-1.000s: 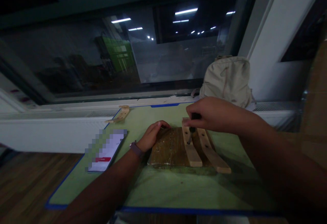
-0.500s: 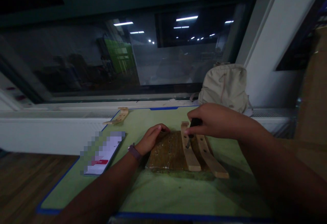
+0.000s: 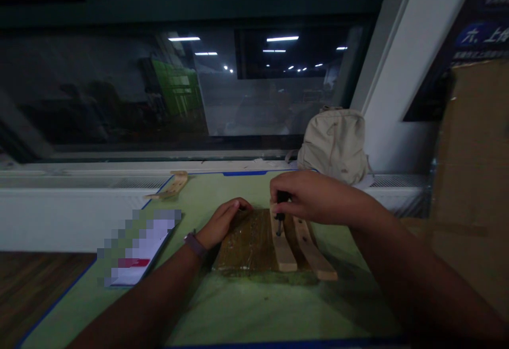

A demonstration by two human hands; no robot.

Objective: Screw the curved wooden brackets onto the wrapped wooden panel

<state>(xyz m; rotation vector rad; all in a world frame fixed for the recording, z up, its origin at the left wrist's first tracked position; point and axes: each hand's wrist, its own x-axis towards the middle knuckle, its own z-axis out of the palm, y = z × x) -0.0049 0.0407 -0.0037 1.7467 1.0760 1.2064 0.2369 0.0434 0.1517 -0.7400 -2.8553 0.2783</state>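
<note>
My right hand (image 3: 304, 195) is closed round the black handle of a screwdriver (image 3: 280, 212). The tool stands nearly upright, its metal shaft pointing down to a hole in a curved wooden strip (image 3: 287, 258). A second curved strip with holes (image 3: 316, 256) lies just to the right. Both strips rest on a flat brown board (image 3: 242, 245) with a shiny, tape-like surface. At the board's back left corner, my left hand (image 3: 226, 220) holds its edge with curled fingers; the fingertips are partly hidden.
The green tabletop (image 3: 234, 312) has a blue edge. Another curved wooden piece (image 3: 173, 185) lies at its back left, with a partly blurred sheet or booklet (image 3: 153, 245) nearer me. A beige backpack (image 3: 334, 145) stands by the window; a large cardboard sheet or box (image 3: 471, 179) rises at right.
The camera view has turned a little to the right, so everything appears shifted left. The screwdriver stands more upright than before, still over the left strip. My left hand stays at the board's corner.
</note>
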